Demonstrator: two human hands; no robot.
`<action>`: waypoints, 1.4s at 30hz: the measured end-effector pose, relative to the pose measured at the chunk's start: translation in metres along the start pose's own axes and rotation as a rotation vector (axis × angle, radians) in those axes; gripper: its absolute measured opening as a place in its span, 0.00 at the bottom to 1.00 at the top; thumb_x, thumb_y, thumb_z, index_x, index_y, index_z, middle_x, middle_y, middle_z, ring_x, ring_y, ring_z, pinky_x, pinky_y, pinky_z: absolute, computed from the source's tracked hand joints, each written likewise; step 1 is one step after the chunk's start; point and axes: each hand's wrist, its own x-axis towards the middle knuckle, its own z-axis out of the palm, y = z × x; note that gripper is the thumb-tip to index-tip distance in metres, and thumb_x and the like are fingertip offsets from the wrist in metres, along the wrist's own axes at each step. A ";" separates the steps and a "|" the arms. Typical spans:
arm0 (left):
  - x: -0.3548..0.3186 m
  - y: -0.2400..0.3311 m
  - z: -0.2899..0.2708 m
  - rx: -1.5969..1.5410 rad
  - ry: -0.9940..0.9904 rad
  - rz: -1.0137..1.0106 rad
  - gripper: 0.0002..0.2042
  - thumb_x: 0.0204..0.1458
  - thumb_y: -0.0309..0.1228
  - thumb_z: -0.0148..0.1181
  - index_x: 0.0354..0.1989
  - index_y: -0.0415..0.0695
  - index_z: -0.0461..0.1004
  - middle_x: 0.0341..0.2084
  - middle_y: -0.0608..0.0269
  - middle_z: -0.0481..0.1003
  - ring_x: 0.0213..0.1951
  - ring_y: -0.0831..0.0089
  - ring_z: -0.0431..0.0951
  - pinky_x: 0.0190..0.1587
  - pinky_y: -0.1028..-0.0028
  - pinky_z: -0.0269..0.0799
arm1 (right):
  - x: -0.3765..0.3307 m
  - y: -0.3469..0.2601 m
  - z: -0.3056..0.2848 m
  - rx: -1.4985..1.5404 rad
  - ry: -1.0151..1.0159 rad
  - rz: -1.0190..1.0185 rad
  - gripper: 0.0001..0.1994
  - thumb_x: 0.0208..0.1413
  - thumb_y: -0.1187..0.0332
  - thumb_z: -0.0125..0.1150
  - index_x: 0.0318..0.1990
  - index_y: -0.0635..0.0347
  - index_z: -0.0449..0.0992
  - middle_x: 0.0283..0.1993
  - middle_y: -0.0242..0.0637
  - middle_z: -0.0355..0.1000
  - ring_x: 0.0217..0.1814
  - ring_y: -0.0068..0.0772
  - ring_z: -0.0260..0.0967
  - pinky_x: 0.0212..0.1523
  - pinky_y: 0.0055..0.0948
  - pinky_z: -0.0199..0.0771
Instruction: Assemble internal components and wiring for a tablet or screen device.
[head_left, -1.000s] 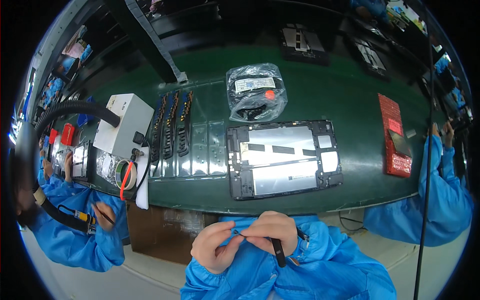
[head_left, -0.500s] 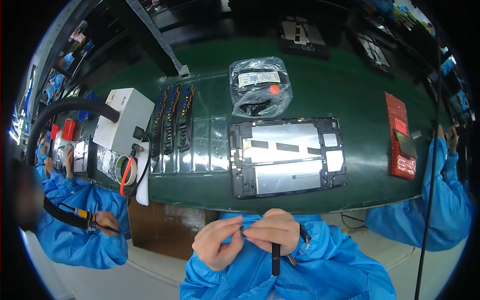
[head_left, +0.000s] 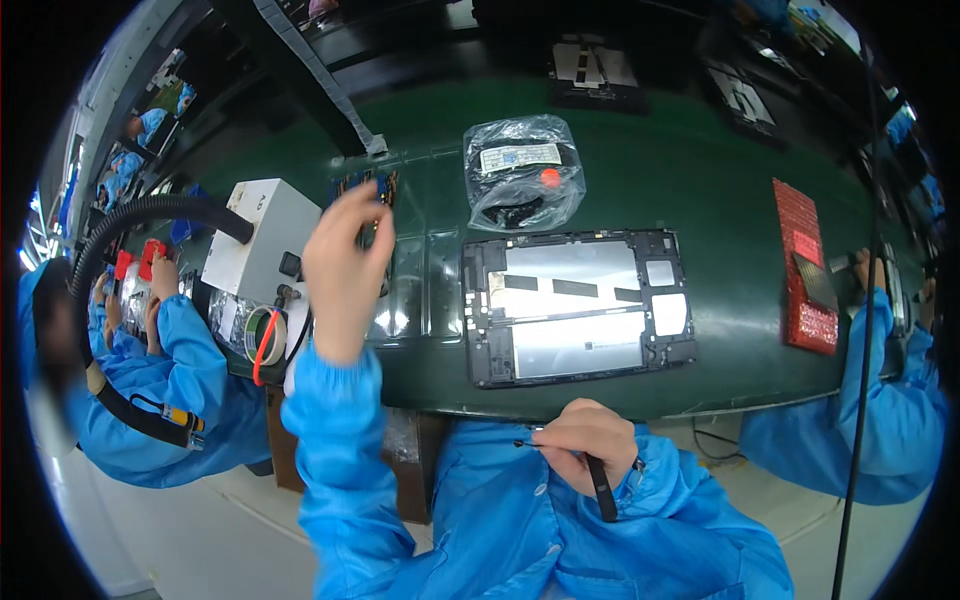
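Observation:
My left hand [head_left: 345, 265] reaches over the clear plastic tray [head_left: 440, 290], above the strips of small dark parts [head_left: 352, 183] in it. Thumb and forefinger curl toward each other in a pinch; whatever they hold, if anything, does not show. Close to my body, near the table edge, my right hand [head_left: 588, 440] is closed around a black tweezers-like tool [head_left: 602, 490], whose flat end sticks out below the palm. A tiny black piece [head_left: 524, 443] shows at its fingertips. Beyond lies an opened tablet housing [head_left: 575, 362], black-framed with silver plates and dark strips.
A clear bag [head_left: 522, 170] of dark parts lies behind the housing. Left stand a white box [head_left: 260, 240] with a black hose [head_left: 150, 207] and a tape roll [head_left: 262, 335]. Red bubble wrap [head_left: 805, 270] lies right. Co-workers sit on both sides.
My left hand has left the right one and moved up and left over the tray. The right hand has shifted slightly right, still holding the black tool.

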 end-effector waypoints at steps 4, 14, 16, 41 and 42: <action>0.039 -0.042 0.054 0.261 -0.170 0.079 0.03 0.41 0.26 0.58 0.24 0.39 0.74 0.41 0.62 0.74 0.39 0.62 0.74 0.45 0.69 0.68 | -0.004 -0.010 -0.006 -0.037 0.028 -0.024 0.12 0.34 0.80 0.64 0.32 0.63 0.77 0.23 0.37 0.73 0.21 0.31 0.70 0.21 0.24 0.64; 0.028 -0.059 0.061 0.531 -0.493 0.125 0.07 0.46 0.29 0.53 0.30 0.46 0.77 0.43 0.67 0.72 0.48 0.68 0.69 0.53 0.50 0.56 | -0.016 -0.007 -0.017 -0.097 0.085 0.018 0.12 0.34 0.80 0.64 0.32 0.63 0.77 0.24 0.38 0.73 0.22 0.31 0.70 0.22 0.24 0.64; 0.032 -0.051 0.046 0.525 -0.482 0.055 0.08 0.46 0.29 0.53 0.33 0.47 0.77 0.44 0.66 0.72 0.49 0.68 0.69 0.53 0.49 0.56 | -0.016 -0.008 -0.016 -0.083 0.081 0.020 0.12 0.34 0.80 0.64 0.32 0.63 0.77 0.25 0.37 0.73 0.22 0.31 0.70 0.23 0.24 0.64; -0.016 0.080 0.099 -0.552 -0.638 0.105 0.14 0.41 0.28 0.62 0.32 0.38 0.64 0.26 0.51 0.72 0.33 0.55 0.74 0.34 0.65 0.68 | 0.099 0.025 -0.087 -0.840 -0.167 0.038 0.05 0.43 0.78 0.57 0.29 0.57 0.73 0.27 0.35 0.68 0.24 0.35 0.66 0.24 0.26 0.64; -0.018 0.079 0.100 -0.567 -0.637 0.097 0.14 0.41 0.28 0.62 0.32 0.38 0.64 0.26 0.51 0.72 0.33 0.55 0.74 0.34 0.65 0.68 | 0.099 0.040 -0.087 -0.952 -0.220 -0.044 0.04 0.43 0.76 0.57 0.29 0.57 0.73 0.27 0.33 0.68 0.25 0.37 0.67 0.25 0.27 0.65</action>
